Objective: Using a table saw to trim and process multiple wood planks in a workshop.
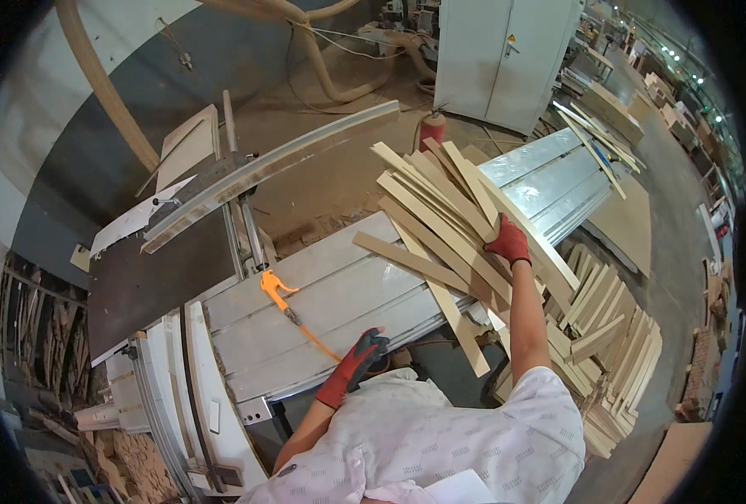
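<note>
A loose heap of long pale wooden strips (440, 202) lies fanned across the metal sliding table (306, 286), several of them overhanging its near edge. My right hand (510, 241), in a red glove, reaches onto the right side of this heap and grips a strip there; part of its fingers is hidden. My left hand (356, 367), in a red and black glove, hovers by the table's near edge with its fingers loosely apart and nothing in them. Beyond that hand an orange air blow gun (275, 288) rests on the table, its orange hose trailing toward me.
More wooden strips are stacked to my right (617, 353). A long metal fence (272, 172) crosses the dark machine top (159, 277) at the left. Behind stands a grey cabinet (507, 59), with a red cylinder (432, 130) before it. A dust hose (104, 84) hangs at the upper left.
</note>
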`<state>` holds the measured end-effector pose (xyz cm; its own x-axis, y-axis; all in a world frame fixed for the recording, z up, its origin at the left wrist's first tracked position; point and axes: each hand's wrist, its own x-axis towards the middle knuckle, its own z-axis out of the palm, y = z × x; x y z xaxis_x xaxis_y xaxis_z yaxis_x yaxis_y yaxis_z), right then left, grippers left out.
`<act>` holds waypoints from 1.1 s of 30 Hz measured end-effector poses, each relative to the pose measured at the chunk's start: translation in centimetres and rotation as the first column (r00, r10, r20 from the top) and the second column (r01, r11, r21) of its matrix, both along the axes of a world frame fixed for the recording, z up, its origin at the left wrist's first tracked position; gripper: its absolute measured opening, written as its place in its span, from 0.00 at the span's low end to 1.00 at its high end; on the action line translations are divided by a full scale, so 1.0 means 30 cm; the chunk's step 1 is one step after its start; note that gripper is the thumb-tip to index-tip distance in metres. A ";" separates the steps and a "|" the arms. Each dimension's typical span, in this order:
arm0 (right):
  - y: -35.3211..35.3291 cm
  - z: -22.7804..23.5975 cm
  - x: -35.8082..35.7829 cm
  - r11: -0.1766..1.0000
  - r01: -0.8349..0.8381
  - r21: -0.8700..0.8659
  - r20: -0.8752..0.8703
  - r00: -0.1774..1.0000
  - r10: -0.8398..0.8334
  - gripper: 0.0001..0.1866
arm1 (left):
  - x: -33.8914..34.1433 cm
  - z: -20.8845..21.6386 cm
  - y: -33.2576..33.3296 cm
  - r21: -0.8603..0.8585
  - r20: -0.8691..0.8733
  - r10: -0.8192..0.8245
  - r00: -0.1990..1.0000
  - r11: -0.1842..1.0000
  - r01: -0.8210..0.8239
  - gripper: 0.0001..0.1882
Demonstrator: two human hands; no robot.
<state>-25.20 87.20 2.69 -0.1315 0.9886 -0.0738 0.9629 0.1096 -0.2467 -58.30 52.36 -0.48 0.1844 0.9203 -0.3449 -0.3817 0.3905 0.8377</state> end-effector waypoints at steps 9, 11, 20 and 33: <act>-0.118 0.022 0.043 0.990 0.132 -0.048 -0.074 0.988 -0.135 0.41 | -0.034 -0.075 -0.070 -0.023 -0.037 -0.022 0.999 1.000 0.021 0.25; -0.158 -0.009 0.104 0.990 0.134 0.041 -0.289 0.950 -0.117 0.38 | -0.031 -0.152 -0.067 0.057 -0.050 0.004 0.999 0.998 -0.001 0.26; -0.682 0.016 -0.178 0.909 -0.262 -0.325 -0.922 0.300 -0.244 0.32 | 0.062 -0.165 0.122 0.106 0.233 0.042 0.972 0.992 -0.068 0.31; -0.965 -0.277 -0.379 0.815 -0.333 -0.473 -0.830 0.479 -0.286 0.29 | -0.007 -0.239 0.080 -0.398 0.222 0.677 0.701 0.720 -0.569 0.14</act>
